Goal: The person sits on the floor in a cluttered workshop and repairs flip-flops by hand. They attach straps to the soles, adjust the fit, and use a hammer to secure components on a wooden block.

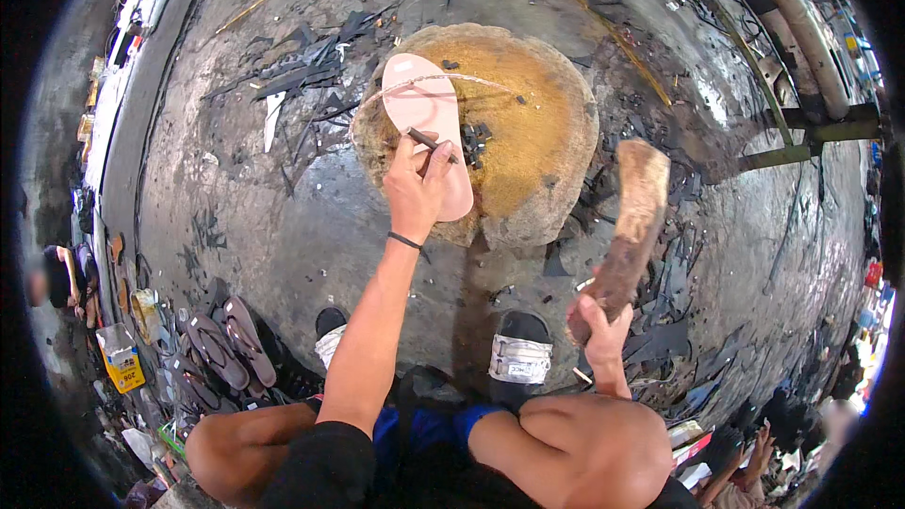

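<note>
A pink sandal sole (pixel 413 104) lies on the left half of a round wooden chopping block (pixel 542 146). A thin pale strip crosses over the sole and the block's top. My left hand (pixel 415 190) is closed around a short dark rod (pixel 429 143), likely a punch, held slanted over the middle of the sole; whether its tip touches the sole I cannot tell. To the right of the block, my right hand (pixel 601 335) grips a thick wooden club (pixel 641 212) by its darker end, with the pale, wide end raised. Small black scraps (pixel 478 137) sit beside the sole.
Dark rubber offcuts (pixel 306 61) litter the floor around the block. Several finished sandals (pixel 247 339) are piled at the lower left, near a yellow container (pixel 121 358). Pipes and a metal frame (pixel 792 28) stand at the upper right. My feet flank the block's near side.
</note>
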The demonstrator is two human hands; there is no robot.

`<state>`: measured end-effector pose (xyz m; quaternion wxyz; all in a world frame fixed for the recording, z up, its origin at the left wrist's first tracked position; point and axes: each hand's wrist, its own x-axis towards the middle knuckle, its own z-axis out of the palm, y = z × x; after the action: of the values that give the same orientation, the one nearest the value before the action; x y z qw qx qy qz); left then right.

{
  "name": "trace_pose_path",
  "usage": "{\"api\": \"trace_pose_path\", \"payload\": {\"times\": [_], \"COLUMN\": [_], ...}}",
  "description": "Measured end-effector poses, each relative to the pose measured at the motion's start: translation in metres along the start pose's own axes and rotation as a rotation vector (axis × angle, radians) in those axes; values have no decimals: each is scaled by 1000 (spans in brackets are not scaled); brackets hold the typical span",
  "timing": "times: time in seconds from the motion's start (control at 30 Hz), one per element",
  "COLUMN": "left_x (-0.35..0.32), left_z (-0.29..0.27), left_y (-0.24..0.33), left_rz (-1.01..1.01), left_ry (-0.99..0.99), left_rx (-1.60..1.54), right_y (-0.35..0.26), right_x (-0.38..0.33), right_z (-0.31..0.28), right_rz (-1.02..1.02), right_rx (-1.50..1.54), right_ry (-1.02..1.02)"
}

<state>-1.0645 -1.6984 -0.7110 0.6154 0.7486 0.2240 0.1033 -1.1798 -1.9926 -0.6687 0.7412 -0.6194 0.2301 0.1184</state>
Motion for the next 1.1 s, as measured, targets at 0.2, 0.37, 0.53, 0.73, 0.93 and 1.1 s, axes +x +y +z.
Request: {"api": "trace_pose_path", "payload": {"times": [0.2,0.37,0.53,0.73,0.93,1.1], "left_x": [0,-1,-4,2,-1,5], "left_z": [3,11,13,9,-1,0], "left_y": [3,2,-2,-21,-44,-14], "left_rz": [160,126,341,500,430,479], "left_ry": [89,105,100,147,-58,-47], "left_rx": [198,40,406,420,681,515], "right_y": [-12,-24,-47,-136,-58,-44], "right_x": [4,10,19,24,64,46], "right_z": [26,58,73,104,94,77], "right_rz": [69,15,-89,-713,-420,51], "right_rx": [-212,-300,-442,181,-567,-148], "right_ry": [-235,-312,-367,-439,-453,-653]}}
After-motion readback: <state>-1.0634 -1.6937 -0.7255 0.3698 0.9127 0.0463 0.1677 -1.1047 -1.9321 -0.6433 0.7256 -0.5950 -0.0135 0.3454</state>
